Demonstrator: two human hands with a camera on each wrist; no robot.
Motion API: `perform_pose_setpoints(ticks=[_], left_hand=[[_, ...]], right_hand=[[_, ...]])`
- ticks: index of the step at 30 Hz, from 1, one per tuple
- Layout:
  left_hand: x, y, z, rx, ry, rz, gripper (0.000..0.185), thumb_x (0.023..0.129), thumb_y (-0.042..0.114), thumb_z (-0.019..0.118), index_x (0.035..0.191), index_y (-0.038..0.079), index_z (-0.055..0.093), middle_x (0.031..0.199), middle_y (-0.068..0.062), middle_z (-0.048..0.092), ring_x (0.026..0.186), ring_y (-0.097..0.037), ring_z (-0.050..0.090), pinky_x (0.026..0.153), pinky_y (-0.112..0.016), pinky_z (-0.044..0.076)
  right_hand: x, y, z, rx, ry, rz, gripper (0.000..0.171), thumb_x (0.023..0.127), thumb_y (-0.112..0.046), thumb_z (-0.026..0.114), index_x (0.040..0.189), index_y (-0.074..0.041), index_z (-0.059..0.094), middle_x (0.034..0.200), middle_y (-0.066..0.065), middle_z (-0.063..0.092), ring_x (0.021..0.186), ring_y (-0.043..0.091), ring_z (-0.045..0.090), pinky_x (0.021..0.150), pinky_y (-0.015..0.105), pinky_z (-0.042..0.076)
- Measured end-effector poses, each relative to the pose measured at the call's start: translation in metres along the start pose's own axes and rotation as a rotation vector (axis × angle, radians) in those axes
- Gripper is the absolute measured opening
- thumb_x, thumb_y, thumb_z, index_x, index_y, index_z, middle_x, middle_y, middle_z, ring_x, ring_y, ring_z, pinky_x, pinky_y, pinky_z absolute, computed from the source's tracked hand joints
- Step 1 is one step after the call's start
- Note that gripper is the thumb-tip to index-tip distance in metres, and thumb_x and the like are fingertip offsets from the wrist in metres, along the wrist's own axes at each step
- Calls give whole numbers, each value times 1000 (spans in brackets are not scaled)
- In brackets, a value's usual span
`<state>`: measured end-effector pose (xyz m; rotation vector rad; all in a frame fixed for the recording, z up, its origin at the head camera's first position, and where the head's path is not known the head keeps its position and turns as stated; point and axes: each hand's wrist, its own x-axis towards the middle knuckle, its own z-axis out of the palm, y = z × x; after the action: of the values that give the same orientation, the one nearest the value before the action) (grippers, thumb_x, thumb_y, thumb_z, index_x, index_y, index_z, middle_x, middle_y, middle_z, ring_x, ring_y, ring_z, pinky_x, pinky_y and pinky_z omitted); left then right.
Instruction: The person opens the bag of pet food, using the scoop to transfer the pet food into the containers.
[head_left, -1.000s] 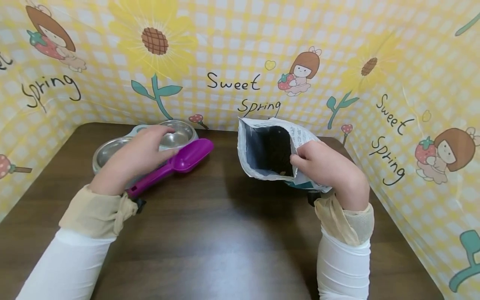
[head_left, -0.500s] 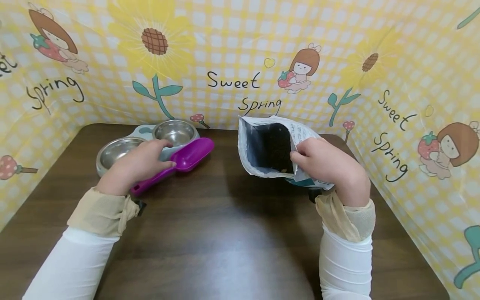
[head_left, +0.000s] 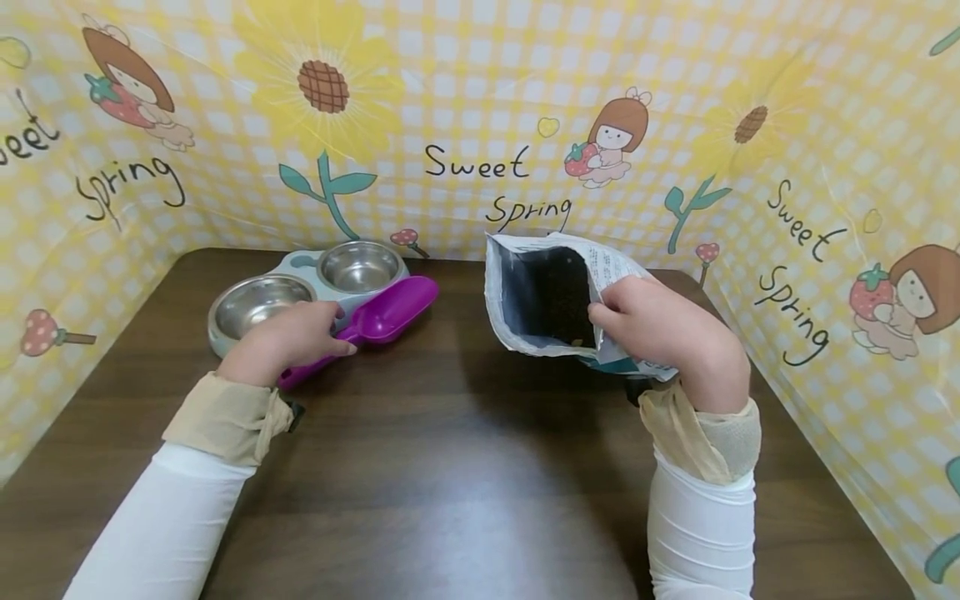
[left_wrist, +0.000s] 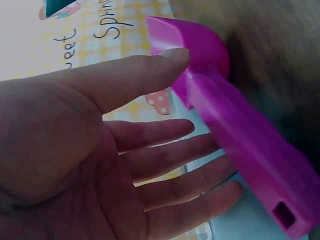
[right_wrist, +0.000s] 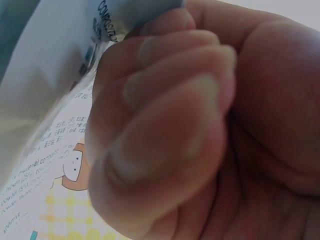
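Observation:
A purple plastic scoop (head_left: 386, 312) lies on the table, its bowl against a grey double feeder (head_left: 298, 265) with two steel bowls. My left hand (head_left: 288, 340) lies over the scoop's handle. In the left wrist view that hand (left_wrist: 100, 165) has straight fingers, the thumb tip touches the scoop (left_wrist: 240, 140) near its bowl, and nothing is gripped. My right hand (head_left: 652, 329) pinches the near right edge of an opened white bag (head_left: 540, 292) and holds its mouth open toward me; dark kibble shows inside. In the right wrist view its fingers (right_wrist: 165, 125) are curled tight on the printed bag (right_wrist: 45, 100).
The dark wooden table (head_left: 450, 467) is walled on three sides by a yellow checked cartoon backdrop (head_left: 480, 100). The feeder stands at the back left, the bag at the back right. White sleeves with tan cuffs cover both forearms.
My left hand has drawn back from over the steel bowls and come down onto the scoop's handle. The right hand and the bag have stayed put.

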<state>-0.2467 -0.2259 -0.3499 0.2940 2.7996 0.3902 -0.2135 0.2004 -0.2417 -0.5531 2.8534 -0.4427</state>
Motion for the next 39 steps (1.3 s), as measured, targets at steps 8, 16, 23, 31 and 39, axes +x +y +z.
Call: perform_pose_setpoints(ticks=[8, 16, 23, 31, 39], left_hand=[[58, -54, 39, 35, -22, 25, 45, 91, 51, 85, 102, 11, 68, 91, -6, 69, 85, -24, 65, 83, -44, 55], [90, -86, 61, 42, -27, 71, 36, 86, 50, 89, 92, 20, 70, 83, 0, 71, 79, -21, 67, 80, -42, 56], [85, -79, 62, 56, 0, 79, 29, 87, 41, 89, 89, 18, 72, 81, 0, 70, 77, -21, 65, 78, -42, 56], [88, -81, 63, 55, -13, 70, 23, 87, 36, 89, 85, 20, 73, 79, 0, 72, 77, -21, 67, 76, -41, 56], [87, -81, 64, 50, -23, 86, 17, 90, 29, 85, 87, 20, 72, 80, 0, 71, 77, -21, 67, 75, -39, 55]], right_hand=[[0, 2, 0, 14, -8, -1, 43, 108, -21, 47, 66, -13, 55, 55, -1, 52, 51, 17, 51, 60, 34, 46], [-1, -2, 1, -40, 34, -27, 45, 105, -20, 49, 60, -16, 50, 53, -3, 48, 50, 16, 49, 61, 32, 44], [-5, -8, 2, -118, 85, -54, 49, 104, -17, 52, 56, -17, 43, 54, -6, 35, 53, 15, 40, 62, 32, 38], [-7, -11, 8, -172, 134, -103, 49, 101, -14, 53, 54, -20, 40, 55, -8, 31, 54, 12, 38, 62, 31, 36], [-10, -12, 5, -145, 91, -84, 50, 103, -15, 55, 56, -20, 40, 56, -9, 32, 54, 12, 38, 61, 31, 37]])
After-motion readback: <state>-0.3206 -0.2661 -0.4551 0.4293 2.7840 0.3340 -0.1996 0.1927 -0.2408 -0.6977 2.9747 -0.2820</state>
